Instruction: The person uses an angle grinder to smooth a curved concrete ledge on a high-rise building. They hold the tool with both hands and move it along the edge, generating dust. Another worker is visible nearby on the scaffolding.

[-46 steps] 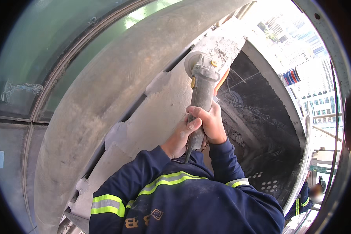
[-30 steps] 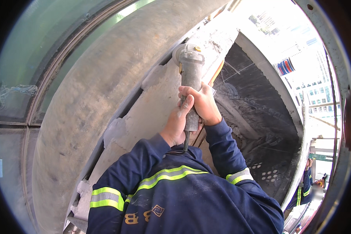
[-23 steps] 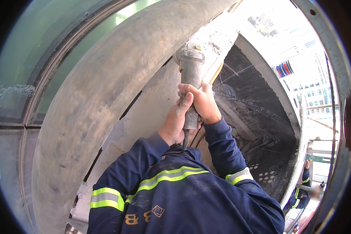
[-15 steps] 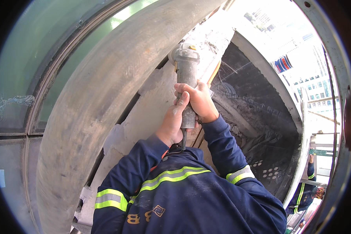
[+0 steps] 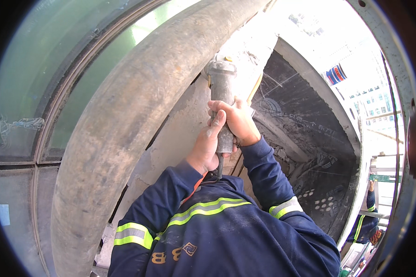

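Note:
A dust-coated angle grinder (image 5: 223, 85) points away from me, with its head at the far end against the pale, rough concrete edge (image 5: 252, 48). My left hand (image 5: 205, 144) is closed around the lower part of its body, thumb lying up along the side. Higher up, my right hand (image 5: 239, 121) wraps over the grip from the right, its fingers crossing beside the left thumb. A dark power cord (image 5: 219, 168) leaves the grinder's near end toward my chest. The disc is mostly hidden behind the head, and bright light washes out the contact spot.
A thick grey pipe (image 5: 120, 120) curves along the left, close to my left arm, before green glass panels (image 5: 27, 83). At right lies a dark, dusty recess (image 5: 309, 152). A blue-and-red bucket (image 5: 336, 74) is beyond it. Another person (image 5: 366, 226) in reflective clothing is at far right.
My view has shifted slightly, so the pipe shows a little farther right. Both hands keep the same hold on the grinder, which has barely moved.

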The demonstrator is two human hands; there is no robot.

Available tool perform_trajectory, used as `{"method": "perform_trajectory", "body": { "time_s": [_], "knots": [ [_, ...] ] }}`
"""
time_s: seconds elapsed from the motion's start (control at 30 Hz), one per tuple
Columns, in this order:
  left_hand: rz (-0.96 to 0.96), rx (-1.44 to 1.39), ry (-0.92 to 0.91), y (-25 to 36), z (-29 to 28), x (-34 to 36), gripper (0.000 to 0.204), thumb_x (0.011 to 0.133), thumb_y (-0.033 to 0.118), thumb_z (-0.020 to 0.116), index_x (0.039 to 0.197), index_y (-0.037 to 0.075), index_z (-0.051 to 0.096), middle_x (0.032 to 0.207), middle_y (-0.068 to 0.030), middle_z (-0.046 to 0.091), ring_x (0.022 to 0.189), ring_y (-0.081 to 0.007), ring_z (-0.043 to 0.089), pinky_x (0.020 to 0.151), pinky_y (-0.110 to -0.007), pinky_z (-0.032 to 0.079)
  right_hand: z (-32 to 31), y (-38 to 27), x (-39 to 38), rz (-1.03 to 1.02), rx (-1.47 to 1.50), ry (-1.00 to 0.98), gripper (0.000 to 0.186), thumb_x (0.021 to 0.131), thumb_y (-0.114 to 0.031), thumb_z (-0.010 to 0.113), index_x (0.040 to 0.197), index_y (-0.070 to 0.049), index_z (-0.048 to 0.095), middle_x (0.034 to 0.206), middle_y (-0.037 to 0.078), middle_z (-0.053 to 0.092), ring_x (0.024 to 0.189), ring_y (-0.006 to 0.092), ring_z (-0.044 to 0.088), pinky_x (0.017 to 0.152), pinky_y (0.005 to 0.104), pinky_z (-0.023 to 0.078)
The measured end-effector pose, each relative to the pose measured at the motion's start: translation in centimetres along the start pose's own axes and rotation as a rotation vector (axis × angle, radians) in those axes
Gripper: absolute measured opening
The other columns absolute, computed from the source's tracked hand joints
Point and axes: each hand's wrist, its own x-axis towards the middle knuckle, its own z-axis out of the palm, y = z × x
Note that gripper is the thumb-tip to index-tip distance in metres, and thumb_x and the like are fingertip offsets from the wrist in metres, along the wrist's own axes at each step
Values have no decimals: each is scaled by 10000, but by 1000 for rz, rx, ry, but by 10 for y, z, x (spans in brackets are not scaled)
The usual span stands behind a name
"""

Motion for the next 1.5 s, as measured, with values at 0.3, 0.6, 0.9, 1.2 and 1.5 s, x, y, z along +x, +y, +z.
{"method": "perform_trajectory", "body": {
  "time_s": [0.3,0.6,0.9,1.2,1.5],
  "knots": [
    [15,7,8,-2,1,1,625,921,712,556,1071,105,569,759,-49,637,568,-154,633,418,-261,402,-12,26,13,-142,-139,-17,525,802,-254,761,1141,91,557,907,149,655,769,226,655,670,353,541],
    [19,4,25,-4,5,-5,634,922,714,554,1063,96,563,763,-61,640,564,-158,630,418,-263,405,-3,3,1,-17,-41,-29,364,854,-157,717,1102,70,577,902,166,664,696,228,695,606,350,590],
    [22,-21,68,3,12,9,607,932,693,560,1088,107,553,754,-57,624,559,-161,624,413,-260,401,-11,-4,18,24,-38,-57,407,851,-164,715,1143,71,556,913,166,654,701,235,689,607,361,591],
    [52,-63,48,7,15,28,573,944,661,574,1159,133,518,800,-56,611,546,-153,606,397,-255,394,-16,-6,37,53,11,-63,407,856,-236,738,1098,48,577,880,118,668,732,187,669,641,323,553],
    [27,-17,80,5,15,25,584,941,666,574,1165,129,516,782,-69,613,561,-155,610,393,-254,394,-22,3,37,-5,13,-114,344,859,-155,723,1073,44,541,884,138,627,705,226,670,571,359,581]
  ]
}}
